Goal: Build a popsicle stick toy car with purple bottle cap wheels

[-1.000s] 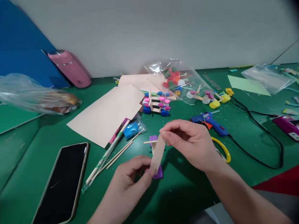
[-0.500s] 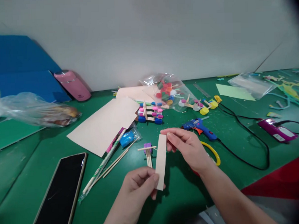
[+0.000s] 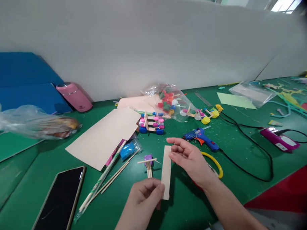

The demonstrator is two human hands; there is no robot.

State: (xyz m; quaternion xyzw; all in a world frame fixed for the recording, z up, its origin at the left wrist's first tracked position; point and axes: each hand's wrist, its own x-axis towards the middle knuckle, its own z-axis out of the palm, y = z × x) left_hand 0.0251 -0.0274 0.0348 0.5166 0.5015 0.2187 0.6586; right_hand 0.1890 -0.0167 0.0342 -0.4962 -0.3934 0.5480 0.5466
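A narrow strip of pale cardboard [image 3: 166, 173] stands nearly upright, held low down between the thumb and fingers of my left hand [image 3: 146, 199]. My right hand [image 3: 189, 160] is by the strip's upper end, thumb and index finger apart, the thumb tip close to its right edge; whether it touches cannot be made out. Just left of the strip lies a small piece made of a purple block [image 3: 148, 159] and thin wooden sticks [image 3: 148, 170], partly behind my left hand. Beyond my right hand rests a blue glue gun [image 3: 201, 137]. Yellow-handled scissors [image 3: 217, 163] are partly covered by my right forearm.
A black phone [image 3: 57, 205] lies at left. Near it are wooden sticks [image 3: 115, 176], a cardboard sheet [image 3: 104, 137] and a blue lump in plastic [image 3: 127, 150]. Small wheeled models [image 3: 151, 123] and a bag of coloured caps [image 3: 168, 102] sit behind. A cord runs to a purple power strip [image 3: 280, 139].
My right hand's fingers have parted from the strip's upper end, which they pinched before. My left hand keeps its hold. The camera view has tilted up slightly.
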